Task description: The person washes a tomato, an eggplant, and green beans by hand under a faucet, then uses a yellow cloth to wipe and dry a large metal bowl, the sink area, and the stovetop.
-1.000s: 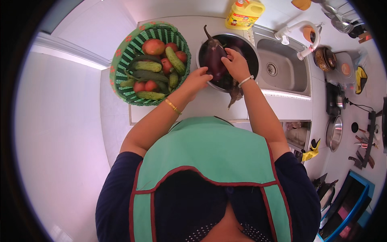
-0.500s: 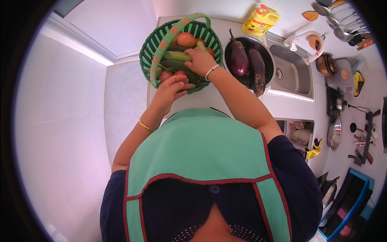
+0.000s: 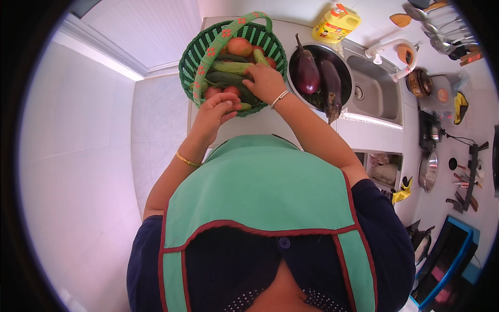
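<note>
A green woven basket (image 3: 185, 66) with a patterned handle stands on the counter, holding several green cucumbers (image 3: 228, 67) and red tomatoes (image 3: 239, 47). Over its right side bends my right hand (image 3: 266, 83), thumb and fingers apart at the right end of a light green cucumber; I see nothing lifted in it. My left hand (image 3: 212, 115) is at the near rim, palm turned inward and fingers loosely stretched, with nothing visible in it. Below those fingers shows the tip of another cucumber, partly hidden.
Right of the basket, a metal bowl (image 3: 347, 70) holds two purple eggplants (image 3: 307, 73) above some dark greens. Behind it stands a yellow pump bottle (image 3: 336, 26). Farther right are the sink (image 3: 382, 96) and faucet (image 3: 375, 54). Utensils and knives hang along the right wall.
My right hand has drawn slightly to the right, uncovering more of the cucumber's end. My left hand stays at the near rim. The whole view has shifted a little.
</note>
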A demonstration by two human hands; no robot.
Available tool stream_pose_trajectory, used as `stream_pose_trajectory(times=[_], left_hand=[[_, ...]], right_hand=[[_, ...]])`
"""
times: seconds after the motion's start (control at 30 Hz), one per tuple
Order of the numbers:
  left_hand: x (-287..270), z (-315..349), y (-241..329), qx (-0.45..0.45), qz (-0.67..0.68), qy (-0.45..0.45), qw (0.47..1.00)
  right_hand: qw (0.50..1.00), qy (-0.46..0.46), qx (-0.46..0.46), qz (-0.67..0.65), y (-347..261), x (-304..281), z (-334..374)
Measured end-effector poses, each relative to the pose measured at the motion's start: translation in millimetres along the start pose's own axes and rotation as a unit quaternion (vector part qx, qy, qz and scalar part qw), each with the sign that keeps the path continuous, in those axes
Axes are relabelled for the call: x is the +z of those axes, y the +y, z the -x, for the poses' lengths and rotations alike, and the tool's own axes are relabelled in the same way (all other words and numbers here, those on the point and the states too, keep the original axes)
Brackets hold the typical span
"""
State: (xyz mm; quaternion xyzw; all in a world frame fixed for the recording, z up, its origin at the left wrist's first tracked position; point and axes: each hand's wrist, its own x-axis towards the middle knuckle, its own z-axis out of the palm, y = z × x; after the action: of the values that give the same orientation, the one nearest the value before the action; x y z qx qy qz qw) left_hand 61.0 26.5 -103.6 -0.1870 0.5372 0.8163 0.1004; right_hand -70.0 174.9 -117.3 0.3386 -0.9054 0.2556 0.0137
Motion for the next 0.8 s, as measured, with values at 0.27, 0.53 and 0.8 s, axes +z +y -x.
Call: stream_pose_trajectory(times=[0.27, 0.53, 0.8], left_hand=[[3.2, 9.3, -2.7, 0.003, 0.018, 0.024, 1.0], [8.7, 5.5, 8.9, 0.054, -0.002, 0.054, 0.997], [7.2, 5.3, 13.1, 0.047, 0.02, 0.044, 0.998]], right_hand=[[0.996, 0.009, -0.007, -0.094, 31.8, -21.9, -12.4], [0.991, -0.071, 0.075, 0.09, 43.8, 2.7, -35.7], [0.99, 0.005, 0.06, -0.131, 50.0, -18.5, -32.5]])
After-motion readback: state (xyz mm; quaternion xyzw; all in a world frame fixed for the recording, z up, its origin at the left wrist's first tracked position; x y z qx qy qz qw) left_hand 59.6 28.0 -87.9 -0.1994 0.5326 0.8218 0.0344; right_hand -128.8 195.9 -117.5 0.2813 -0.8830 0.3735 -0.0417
